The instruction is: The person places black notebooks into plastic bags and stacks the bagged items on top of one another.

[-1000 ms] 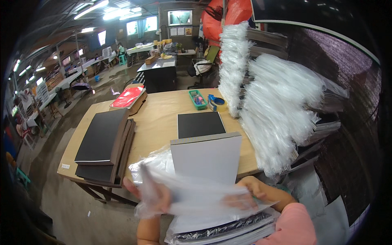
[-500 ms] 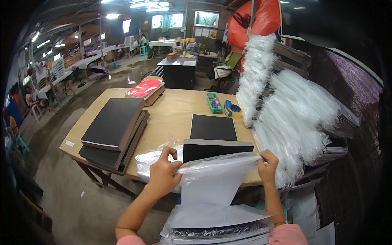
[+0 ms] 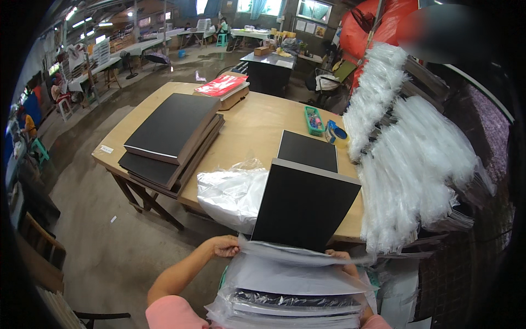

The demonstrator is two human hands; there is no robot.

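- the film's edge may catch or split, the likely cause being a corner of the upright black board [image 3: 307, 208] pressing against the thin plastic sleeve [image 3: 296, 254].
- the board, tilted and with neither hand visibly gripping it, may tip or slide; an uneven pull on the film would be the cause.
- the wrapped stack [image 3: 298, 307], lying loose and slick below the hands, may shift if pushed.
- the left hand [image 3: 226, 246] is closed in a pinch on the sleeve's left edge; the right hand [image 3: 342, 260] is bent at the right end, partly behind film, so its grip cannot be told.
- the sleeve spans the gap between both hands; the board stands just beyond it, near the edge of the surface [image 3: 257, 126], its lower edge hidden by film, so whether it is inside cannot be told.
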